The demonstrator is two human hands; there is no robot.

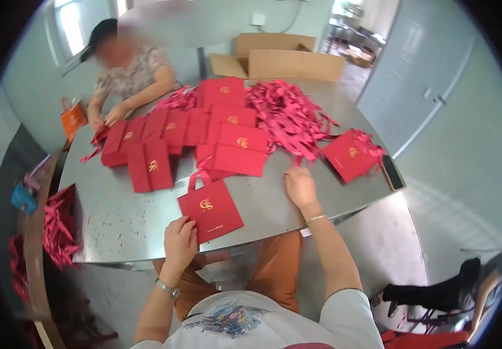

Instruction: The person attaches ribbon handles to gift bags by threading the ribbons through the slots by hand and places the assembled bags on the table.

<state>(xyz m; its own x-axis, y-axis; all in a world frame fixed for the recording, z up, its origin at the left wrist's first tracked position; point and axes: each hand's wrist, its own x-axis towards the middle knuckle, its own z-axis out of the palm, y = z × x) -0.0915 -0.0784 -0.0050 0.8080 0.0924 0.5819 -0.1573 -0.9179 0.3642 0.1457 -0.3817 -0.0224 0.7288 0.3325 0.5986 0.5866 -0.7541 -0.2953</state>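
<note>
A red paper bag (219,210) with a gold logo and a ribbon handle lies tilted near the table's front edge. The fingers of my left hand (181,241) are closed on its lower left edge. To the right, my right hand (301,186) is low over the tabletop, fingers bent together at the end of a red ribbon (298,159) that hangs out of the ribbon pile (286,113). Behind the bag, several more red bags (242,145) lie overlapping.
A red bag with ribbons (351,154) and a phone (392,173) lie at the right of the metal table (117,224). Across the table, at the left, a co-worker (131,78) handles ribbon. An open cardboard box (296,64) stands behind. Red bags (59,227) hang at the left.
</note>
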